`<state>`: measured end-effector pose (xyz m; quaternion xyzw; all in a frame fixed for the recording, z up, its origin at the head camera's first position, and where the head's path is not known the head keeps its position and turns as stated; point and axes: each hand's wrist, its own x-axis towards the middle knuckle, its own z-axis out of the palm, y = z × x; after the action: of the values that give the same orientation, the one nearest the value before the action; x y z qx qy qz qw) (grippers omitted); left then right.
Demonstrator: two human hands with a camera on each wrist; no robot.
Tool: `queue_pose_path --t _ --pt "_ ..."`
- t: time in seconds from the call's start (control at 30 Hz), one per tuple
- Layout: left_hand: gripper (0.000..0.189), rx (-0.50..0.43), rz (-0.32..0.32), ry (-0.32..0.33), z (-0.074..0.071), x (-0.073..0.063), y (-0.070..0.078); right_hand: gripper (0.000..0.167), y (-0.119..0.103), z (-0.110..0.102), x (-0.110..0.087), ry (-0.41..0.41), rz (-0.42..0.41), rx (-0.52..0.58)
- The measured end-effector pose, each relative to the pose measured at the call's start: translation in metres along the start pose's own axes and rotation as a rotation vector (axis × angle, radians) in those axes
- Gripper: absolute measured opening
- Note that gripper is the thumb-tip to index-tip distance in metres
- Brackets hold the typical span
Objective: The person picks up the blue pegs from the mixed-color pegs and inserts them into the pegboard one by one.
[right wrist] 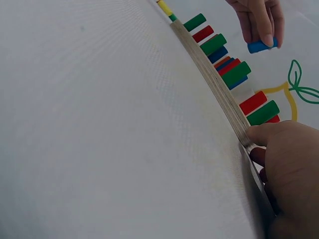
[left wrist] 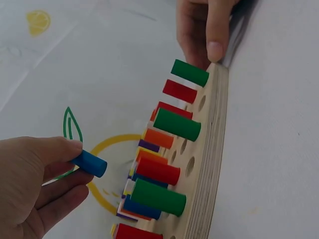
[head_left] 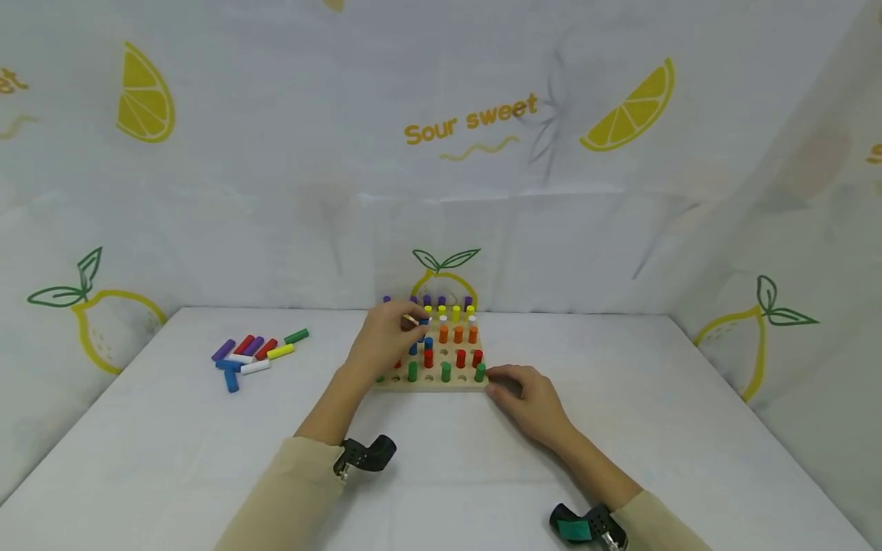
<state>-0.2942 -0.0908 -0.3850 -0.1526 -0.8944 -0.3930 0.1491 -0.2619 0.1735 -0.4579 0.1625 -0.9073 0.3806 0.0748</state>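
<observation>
My left hand (head_left: 387, 330) is over the left part of a wooden pegboard (head_left: 432, 386). Between thumb and fingers it pinches a blue peg (left wrist: 91, 164), held above the board and tilted in the left wrist view. Rows of upright pegs fill many of the holes: green (head_left: 445, 372) at the front, then red (head_left: 460, 358), blue, orange (head_left: 472, 334), white, yellow (head_left: 456, 314) and purple at the back. Some holes in the front rows are bare. My right hand (head_left: 534, 402) holds the board's front right corner, thumb against the front edge and fingers along the side.
To the left of the board, several loose pegs lie in a pile, among them a blue one (head_left: 231, 381), a white one (head_left: 256, 366), a yellow one (head_left: 280, 351) and a green one (head_left: 297, 336). A lemon-print cloth (head_left: 276, 191) hangs behind the white table (head_left: 441, 474).
</observation>
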Motion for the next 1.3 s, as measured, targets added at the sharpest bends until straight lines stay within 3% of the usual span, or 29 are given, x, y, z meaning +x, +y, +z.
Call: queue_pose_path --t 0.23,0.37,0.5,1.03,1.3 --pt "0.017 -0.024 -0.005 0.024 0.011 0.006 0.012 0.029 0.000 0.003 0.000 -0.007 0.014 0.001" --pt "0.015 -0.055 0.034 0.060 0.014 0.008 0.019 0.029 -0.002 0.002 0.000 -0.008 0.013 0.002" --pt "0.014 -0.071 0.064 0.065 0.017 0.010 0.017 0.029 -0.003 0.002 0.001 -0.011 0.002 0.001" --pt "0.012 0.035 0.020 0.055 0.037 0.010 0.006 0.029 -0.002 -0.001 -0.001 -0.007 0.003 -0.015" --pt "0.014 0.021 0.010 0.039 0.043 0.009 0.001 0.028 0.001 -0.001 -0.001 0.000 -0.008 -0.025"
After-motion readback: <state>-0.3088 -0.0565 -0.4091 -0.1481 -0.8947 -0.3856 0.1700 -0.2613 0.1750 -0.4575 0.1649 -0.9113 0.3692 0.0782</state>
